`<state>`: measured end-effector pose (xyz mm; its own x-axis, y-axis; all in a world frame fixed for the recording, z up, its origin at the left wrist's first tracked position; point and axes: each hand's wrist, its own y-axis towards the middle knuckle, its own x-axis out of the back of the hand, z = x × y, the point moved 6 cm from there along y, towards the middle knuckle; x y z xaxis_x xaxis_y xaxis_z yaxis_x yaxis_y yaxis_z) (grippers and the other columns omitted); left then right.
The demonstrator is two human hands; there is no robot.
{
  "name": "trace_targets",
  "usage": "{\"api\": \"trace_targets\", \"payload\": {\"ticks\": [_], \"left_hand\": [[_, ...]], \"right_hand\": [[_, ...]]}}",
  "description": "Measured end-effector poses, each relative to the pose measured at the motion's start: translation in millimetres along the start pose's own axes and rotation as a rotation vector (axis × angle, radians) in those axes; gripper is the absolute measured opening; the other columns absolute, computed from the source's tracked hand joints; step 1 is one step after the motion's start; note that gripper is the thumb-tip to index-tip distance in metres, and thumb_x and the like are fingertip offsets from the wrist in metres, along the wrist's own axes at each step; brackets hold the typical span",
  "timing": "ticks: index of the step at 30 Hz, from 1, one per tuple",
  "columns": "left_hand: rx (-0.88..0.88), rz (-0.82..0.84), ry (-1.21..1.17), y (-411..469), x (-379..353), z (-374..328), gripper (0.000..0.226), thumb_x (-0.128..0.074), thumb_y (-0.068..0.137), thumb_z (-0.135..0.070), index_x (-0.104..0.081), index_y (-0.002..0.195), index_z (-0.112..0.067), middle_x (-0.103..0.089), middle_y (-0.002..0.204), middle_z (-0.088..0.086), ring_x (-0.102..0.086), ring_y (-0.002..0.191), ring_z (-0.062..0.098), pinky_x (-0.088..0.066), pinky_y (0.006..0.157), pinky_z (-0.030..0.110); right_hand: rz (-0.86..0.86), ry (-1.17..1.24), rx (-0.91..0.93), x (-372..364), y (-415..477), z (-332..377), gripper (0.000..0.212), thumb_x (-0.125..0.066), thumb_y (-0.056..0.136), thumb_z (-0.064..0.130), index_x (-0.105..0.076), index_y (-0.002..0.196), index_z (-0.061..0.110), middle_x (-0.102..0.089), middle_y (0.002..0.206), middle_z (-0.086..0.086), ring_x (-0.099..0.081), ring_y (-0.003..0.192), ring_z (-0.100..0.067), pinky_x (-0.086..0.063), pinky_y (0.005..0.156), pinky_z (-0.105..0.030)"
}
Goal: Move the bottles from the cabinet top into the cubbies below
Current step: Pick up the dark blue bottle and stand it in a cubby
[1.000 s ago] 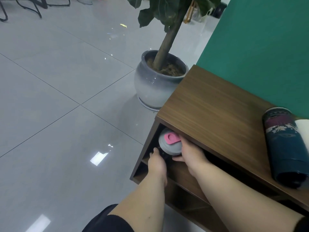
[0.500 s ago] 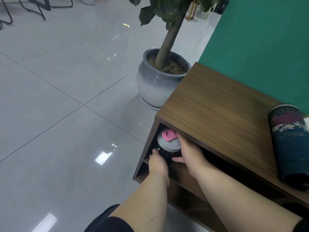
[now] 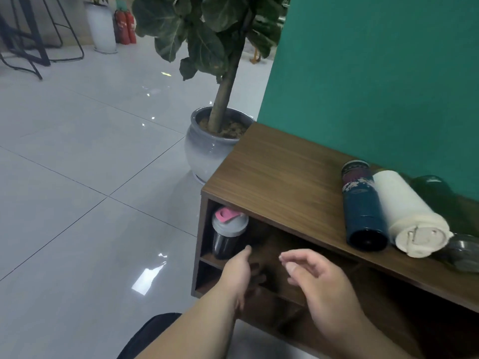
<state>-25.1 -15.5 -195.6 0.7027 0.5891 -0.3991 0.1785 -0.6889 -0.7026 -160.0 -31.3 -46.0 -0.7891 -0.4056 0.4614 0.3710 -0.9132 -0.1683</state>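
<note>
Dark shaker bottle with grey lid and pink flip cap [image 3: 228, 235] released since half second ago: now left upright in top-left cubby of brown wooden cabinet [image 3: 280, 182], just beyond left thumb.

Left hand [image 3: 239, 273] withdrawn, loosely spread, nothing gripped. Right hand [image 3: 316, 283] pulled back, slack and empty.

One bottle judged stowed. Still lying on cabinet top, up and right of right hand: navy patterned bottle [image 3: 363, 206], cream cylindrical bottle [image 3: 404, 211], dark green bottle [image 3: 438, 193]. Next pick judged from these.
</note>
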Motion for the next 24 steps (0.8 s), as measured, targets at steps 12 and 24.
{"api": "trace_targets", "payload": {"ticks": [12, 24], "left_hand": [[-0.070, 0.070, 0.103, -50.5, -22.5, -6.6, 0.046, -0.052, 0.099, -0.051, -0.069, 0.114, -0.011, -0.072, 0.099, 0.013, -0.065, 0.070, 0.024, -0.049, 0.068, 0.035], [-0.221, 0.075, 0.056, -78.1, -28.4, -21.6, 0.050, -0.041, 0.100, -0.058, -0.061, 0.129, -0.022, -0.070, 0.121, 0.015, -0.071, 0.102, 0.035, -0.056, 0.080, 0.043]], "right_hand": [[-0.431, -0.924, -0.090, 107.1, 31.4, 47.9, 0.074, -0.057, 0.083, 0.060, -0.037, 0.139, 0.015, -0.050, 0.122, -0.012, -0.062, 0.100, -0.037, -0.048, 0.067, -0.042], [-0.431, -0.513, 0.254, 96.2, -54.5, 115.1, 0.077, -0.073, 0.068, 0.041, -0.041, 0.137, 0.034, -0.053, 0.129, 0.009, -0.053, 0.119, -0.016, -0.045, 0.099, -0.035]]}}
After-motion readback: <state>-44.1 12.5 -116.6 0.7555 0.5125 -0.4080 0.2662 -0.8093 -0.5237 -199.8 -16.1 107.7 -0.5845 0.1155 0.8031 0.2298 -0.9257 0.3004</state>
